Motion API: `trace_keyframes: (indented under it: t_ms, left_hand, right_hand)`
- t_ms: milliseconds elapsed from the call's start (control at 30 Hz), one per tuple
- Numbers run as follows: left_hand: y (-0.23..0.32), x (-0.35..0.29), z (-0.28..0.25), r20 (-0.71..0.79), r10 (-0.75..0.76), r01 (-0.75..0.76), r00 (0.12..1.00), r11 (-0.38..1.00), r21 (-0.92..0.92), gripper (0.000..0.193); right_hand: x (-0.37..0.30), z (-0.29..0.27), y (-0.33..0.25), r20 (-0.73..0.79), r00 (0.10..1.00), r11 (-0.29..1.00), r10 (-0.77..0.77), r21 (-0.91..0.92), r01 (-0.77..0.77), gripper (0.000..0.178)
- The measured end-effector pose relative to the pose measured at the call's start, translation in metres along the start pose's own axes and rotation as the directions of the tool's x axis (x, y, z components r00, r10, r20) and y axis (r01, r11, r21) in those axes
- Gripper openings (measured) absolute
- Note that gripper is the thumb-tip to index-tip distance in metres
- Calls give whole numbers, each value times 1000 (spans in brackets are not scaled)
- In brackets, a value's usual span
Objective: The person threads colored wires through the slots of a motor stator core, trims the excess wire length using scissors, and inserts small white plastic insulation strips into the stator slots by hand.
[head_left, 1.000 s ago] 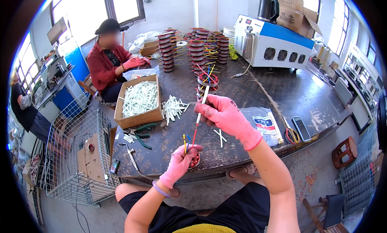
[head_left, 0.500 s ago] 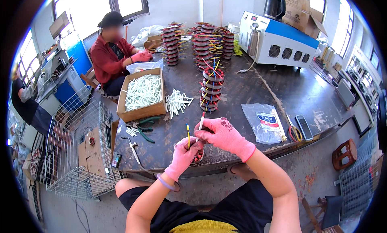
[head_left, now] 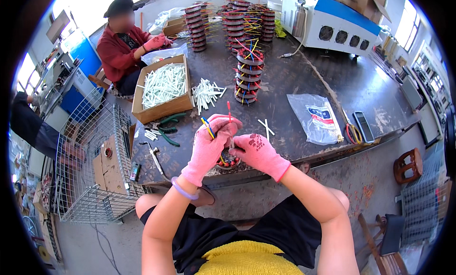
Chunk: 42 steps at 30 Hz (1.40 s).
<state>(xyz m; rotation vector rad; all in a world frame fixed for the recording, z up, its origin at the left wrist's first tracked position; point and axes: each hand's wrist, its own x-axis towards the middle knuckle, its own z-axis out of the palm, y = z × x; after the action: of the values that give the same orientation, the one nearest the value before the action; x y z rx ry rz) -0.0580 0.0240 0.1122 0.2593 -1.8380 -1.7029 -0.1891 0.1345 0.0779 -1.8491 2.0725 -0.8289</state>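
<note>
Right hand [head_left: 259, 154] dropped beside left hand [head_left: 205, 149], centre frame | left curled round red lead [head_left: 229, 112]; right bent, hold unclear | best keep lead straight

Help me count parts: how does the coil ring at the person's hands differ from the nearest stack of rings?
The coil ring is single; the stack holds several rings. The left hand and right hand partly cover the coil ring, while the stack stands clear of both. The coil ring is nearer the person than the stack. Ring and stack both show red parts and coloured wires.
</note>
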Motion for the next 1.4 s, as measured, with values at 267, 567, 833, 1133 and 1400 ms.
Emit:
trace_keyframes:
  t_ms: [267,567,833,1133,1400]
  left_hand:
    - [-4,8,18,-35,-76,72,996,992,-107,18]
    - [-7,10,19,-65,-27,25,998,999,-30,15]
    - [-6,9,8,-5,-20,20,1000,1000,5,23]
    - [0,-18,-1,-17,133,-109,991,871,478,29]
    - [12,-25,-15,48,174,-171,983,810,561,18]
  right_hand:
    - [-6,30,29,-41,998,998,54,-39,-55,20]
    - [-5,47,38,-129,990,994,-52,-101,39,17]
    - [-15,14,47,-57,995,926,81,373,-54,26]
    - [-13,19,100,-251,854,828,456,-231,-511,37]
    - [-33,-40,41,-217,796,690,564,653,-311,20]
